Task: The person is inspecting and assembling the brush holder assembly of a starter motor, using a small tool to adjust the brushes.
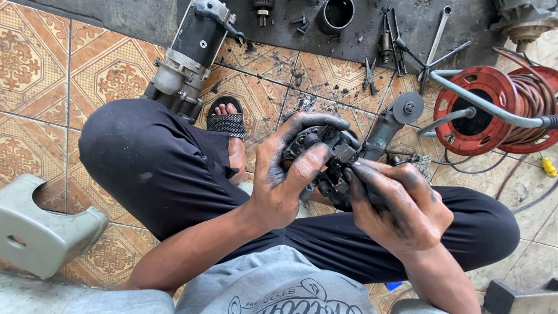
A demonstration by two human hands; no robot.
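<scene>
While you sit low over a patterned tile floor (116,81), both of your hands, blackened with grease, meet above your lap on one small dark metal part (325,157). Your left hand (285,174) wraps around the part from the left side, fingers curled over its top and thumb laid across its front, gripping it firmly. Your right hand (395,203) comes in from the right, its fingertips pinched against the lower right edge of the same part; whether they hold a separate small piece there cannot be told. The part sits between your knees, above your black trousers (163,174).

Just behind the part, on the floor, lies an angle grinder (395,119) with its disc facing up. To the right stands a red cable reel (494,104) wound with brown cord. At upper left, a large grey and black starter motor (192,52) lies beside your sandalled foot (229,125). Further back, a dark mat (360,29) carries scattered hand tools and small parts. A pale green plastic stool (40,232) sits at lower left.
</scene>
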